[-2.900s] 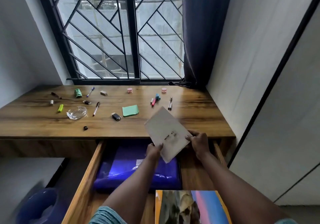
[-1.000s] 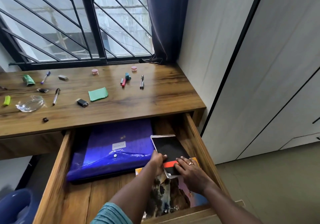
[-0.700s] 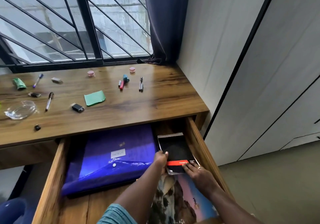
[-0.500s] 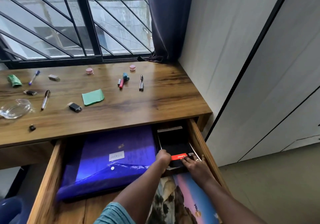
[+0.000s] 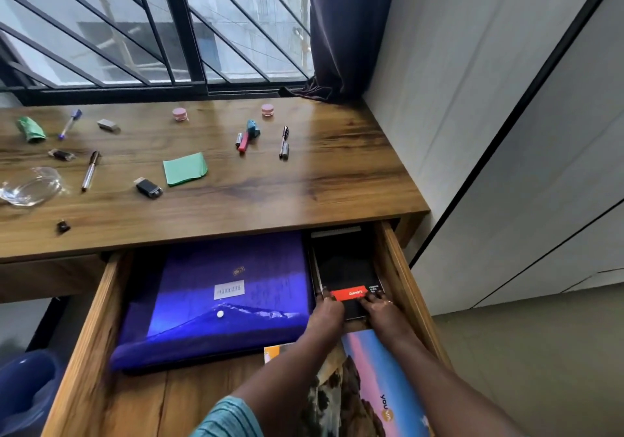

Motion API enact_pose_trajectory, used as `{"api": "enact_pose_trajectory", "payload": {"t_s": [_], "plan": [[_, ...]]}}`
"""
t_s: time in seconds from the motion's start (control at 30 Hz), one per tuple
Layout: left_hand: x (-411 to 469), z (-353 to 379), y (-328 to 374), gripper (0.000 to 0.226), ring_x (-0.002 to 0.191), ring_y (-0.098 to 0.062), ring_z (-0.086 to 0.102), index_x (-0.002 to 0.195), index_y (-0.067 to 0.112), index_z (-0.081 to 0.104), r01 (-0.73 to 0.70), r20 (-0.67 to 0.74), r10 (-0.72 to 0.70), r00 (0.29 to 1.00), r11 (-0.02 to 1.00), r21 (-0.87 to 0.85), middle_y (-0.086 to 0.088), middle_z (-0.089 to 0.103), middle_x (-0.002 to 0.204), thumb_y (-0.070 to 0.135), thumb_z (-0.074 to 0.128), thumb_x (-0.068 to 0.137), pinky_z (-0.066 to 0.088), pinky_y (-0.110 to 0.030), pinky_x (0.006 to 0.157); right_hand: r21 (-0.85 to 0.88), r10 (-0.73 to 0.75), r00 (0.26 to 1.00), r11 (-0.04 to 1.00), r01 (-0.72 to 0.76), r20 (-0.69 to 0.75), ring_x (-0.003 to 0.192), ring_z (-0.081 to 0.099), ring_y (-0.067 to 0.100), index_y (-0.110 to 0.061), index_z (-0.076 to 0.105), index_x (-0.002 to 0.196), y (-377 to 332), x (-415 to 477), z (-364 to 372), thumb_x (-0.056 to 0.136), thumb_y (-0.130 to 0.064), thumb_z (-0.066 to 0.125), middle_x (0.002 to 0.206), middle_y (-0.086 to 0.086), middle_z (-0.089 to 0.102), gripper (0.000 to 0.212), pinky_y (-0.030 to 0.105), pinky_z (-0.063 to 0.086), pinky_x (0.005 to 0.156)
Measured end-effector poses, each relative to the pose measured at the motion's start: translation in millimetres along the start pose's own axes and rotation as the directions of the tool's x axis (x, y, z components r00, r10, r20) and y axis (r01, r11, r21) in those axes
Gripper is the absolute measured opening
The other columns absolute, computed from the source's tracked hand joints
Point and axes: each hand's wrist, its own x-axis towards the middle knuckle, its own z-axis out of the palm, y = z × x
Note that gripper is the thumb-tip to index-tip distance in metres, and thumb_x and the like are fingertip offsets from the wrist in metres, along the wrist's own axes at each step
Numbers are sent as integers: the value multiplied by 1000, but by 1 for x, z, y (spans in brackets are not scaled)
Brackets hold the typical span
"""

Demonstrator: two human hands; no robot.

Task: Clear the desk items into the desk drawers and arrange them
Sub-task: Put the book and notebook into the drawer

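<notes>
- The notebook (image 5: 347, 268) lies at the right side of the drawer (image 5: 401, 278), with its long axis running away under the bench (image 5: 304, 183).
- The left grip (image 5: 326, 311) pinches its near corner; the right grip (image 5: 378, 308) lies flat on its near end, pressing.

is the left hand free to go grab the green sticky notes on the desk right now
Probably yes, once it lets go: the left hand holds the black notebook in the drawer, but the green sticky notes lie bare on the desk with nothing over them.
</notes>
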Motion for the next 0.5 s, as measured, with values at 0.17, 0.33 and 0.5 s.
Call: {"api": "enact_pose_trajectory", "payload": {"t_s": [0.17,0.33,0.5], "plan": [[-24,-5,-1,39,124,-34,46,129,2,55,-94,-2,94,996,995,20,-19,50,130,2,44,91,45,-43,102,-28,75,996,997,-77,-57,140,27,30,-19,35,144,-8,-15,-3,96,-4,31,147,6,39,50,39,29,114],[-63,-9,-8,50,136,-26,37,139,8,44,-220,-81,223,972,975,37,-11,42,143,-3,40,91,36,-36,112,-44,65,992,997,-70,-112,140,29,27,-17,34,145,-26,-44,-2,97,-7,30,149,5,38,49,36,29,114],[-112,-16,-27,45,131,-23,43,134,10,51,-169,-151,177,973,984,62,-9,49,138,5,49,90,38,-32,107,-76,-91,989,994,83,-113,140,30,26,-17,37,143,-64,-64,-5,97,-12,36,147,6,38,46,34,33,110]]}}
